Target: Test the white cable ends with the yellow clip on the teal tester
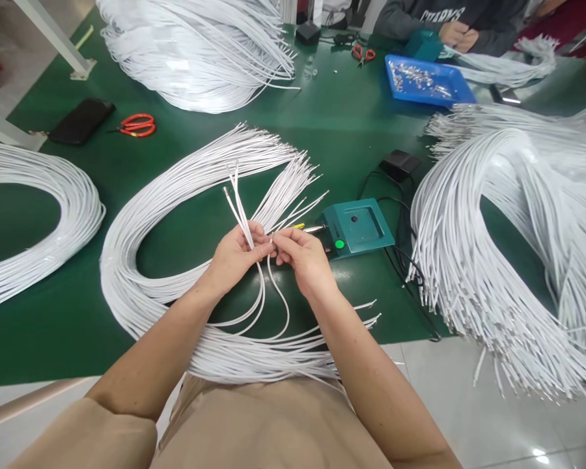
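My left hand (239,255) is closed round a few white cables (239,207), whose ends stick up above the fingers. My right hand (303,255) pinches the end of one white cable (282,296), which loops down below the hands. The fingertips of both hands meet there, and the exact tip is hidden between them. Just right of my right hand sits a small green device (359,225) with a lit green button and a metal-tipped tool at its left side. A large looped bundle of white cables (122,254) curves round behind and under my hands.
More cable bundles lie at left (78,195), back (195,52) and right (449,215). Red-handled scissors (137,125), a black phone-like case (81,122), red-handled pliers (364,55) and a blue tray (427,98) of small metal parts rest on the green table. Across it, a co-worker's hands (459,36) hold cables.
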`<act>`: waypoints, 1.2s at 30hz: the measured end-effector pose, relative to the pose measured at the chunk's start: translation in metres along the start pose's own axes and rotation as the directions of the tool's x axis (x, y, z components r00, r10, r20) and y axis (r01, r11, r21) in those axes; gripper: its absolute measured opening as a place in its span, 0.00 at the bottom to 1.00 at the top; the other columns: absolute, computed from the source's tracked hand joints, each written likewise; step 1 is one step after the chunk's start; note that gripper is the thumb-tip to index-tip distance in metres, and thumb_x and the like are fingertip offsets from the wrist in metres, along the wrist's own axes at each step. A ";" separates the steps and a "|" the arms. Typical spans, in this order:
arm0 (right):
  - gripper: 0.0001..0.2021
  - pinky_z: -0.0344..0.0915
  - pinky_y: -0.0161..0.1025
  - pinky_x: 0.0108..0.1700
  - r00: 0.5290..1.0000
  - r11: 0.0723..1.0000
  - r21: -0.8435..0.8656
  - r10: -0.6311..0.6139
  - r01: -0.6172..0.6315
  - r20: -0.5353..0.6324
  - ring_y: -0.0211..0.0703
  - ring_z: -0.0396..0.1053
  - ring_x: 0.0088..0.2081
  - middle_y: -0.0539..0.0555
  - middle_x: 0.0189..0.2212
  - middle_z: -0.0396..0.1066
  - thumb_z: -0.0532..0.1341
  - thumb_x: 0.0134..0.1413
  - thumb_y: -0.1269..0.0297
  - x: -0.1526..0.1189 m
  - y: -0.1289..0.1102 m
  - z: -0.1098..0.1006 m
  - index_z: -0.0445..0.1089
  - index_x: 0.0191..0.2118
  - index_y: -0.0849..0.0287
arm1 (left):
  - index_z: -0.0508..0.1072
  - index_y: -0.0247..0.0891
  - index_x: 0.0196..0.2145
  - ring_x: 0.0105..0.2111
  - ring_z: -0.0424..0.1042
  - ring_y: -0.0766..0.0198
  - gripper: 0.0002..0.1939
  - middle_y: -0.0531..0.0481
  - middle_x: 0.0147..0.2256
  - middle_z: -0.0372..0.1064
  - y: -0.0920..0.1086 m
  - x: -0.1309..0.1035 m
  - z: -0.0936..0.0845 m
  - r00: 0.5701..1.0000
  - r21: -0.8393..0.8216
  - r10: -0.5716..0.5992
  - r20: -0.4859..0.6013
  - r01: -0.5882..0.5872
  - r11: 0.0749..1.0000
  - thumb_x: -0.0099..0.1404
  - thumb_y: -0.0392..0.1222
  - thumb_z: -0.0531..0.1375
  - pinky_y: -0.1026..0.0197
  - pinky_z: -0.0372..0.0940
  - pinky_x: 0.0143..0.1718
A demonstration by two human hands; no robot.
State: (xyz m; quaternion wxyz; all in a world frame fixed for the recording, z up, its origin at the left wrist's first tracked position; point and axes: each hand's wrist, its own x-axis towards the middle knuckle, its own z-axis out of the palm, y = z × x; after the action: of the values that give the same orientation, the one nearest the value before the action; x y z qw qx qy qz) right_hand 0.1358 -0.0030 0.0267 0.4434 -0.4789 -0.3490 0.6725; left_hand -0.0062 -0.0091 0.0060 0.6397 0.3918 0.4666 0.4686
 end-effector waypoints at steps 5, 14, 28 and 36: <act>0.11 0.55 0.31 0.24 0.997 0.993 0.090 0.074 -0.076 0.032 0.30 0.56 0.20 0.43 0.15 0.54 0.62 0.44 0.64 0.005 0.001 -0.001 0.62 0.18 0.60 | 0.58 0.39 0.31 0.28 0.73 0.69 0.17 0.57 0.28 0.70 0.000 -0.003 0.004 0.999 0.071 0.039 0.015 -0.040 0.997 0.55 0.38 0.66 0.65 0.65 0.32; 0.12 0.52 0.31 0.22 0.980 0.990 -0.038 0.138 -0.134 0.142 0.29 0.56 0.18 0.45 0.14 0.59 0.65 0.43 0.61 0.013 -0.015 0.003 0.66 0.18 0.62 | 0.56 0.40 0.31 0.30 0.74 0.68 0.17 0.58 0.29 0.69 0.001 -0.006 0.007 0.996 0.049 0.068 0.061 -0.071 0.996 0.56 0.36 0.64 0.62 0.68 0.36; 0.19 0.53 0.34 0.29 0.976 0.983 0.094 0.140 -0.157 0.166 0.33 0.61 0.24 0.47 0.19 0.61 0.68 0.44 0.49 0.005 -0.006 -0.014 0.68 0.22 0.62 | 0.63 0.39 0.36 0.30 0.73 0.69 0.13 0.57 0.30 0.68 -0.001 -0.005 0.004 0.995 0.138 0.093 0.033 -0.097 0.986 0.57 0.38 0.65 0.66 0.66 0.33; 0.14 0.54 0.33 0.29 0.980 0.990 0.066 0.114 -0.126 0.164 0.32 0.60 0.26 0.47 0.21 0.64 0.69 0.44 0.55 0.004 -0.003 -0.015 0.72 0.28 0.63 | 0.66 0.39 0.51 0.31 0.72 0.67 0.22 0.55 0.29 0.68 0.002 -0.005 0.003 0.987 0.145 0.135 0.085 -0.146 0.979 0.59 0.40 0.64 0.64 0.67 0.36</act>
State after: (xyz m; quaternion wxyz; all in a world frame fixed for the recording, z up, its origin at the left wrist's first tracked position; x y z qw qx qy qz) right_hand 0.1497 0.0027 0.0231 0.3903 -0.4263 -0.3280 0.7472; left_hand -0.0047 -0.0137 0.0098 0.5905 0.4884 0.4478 0.4608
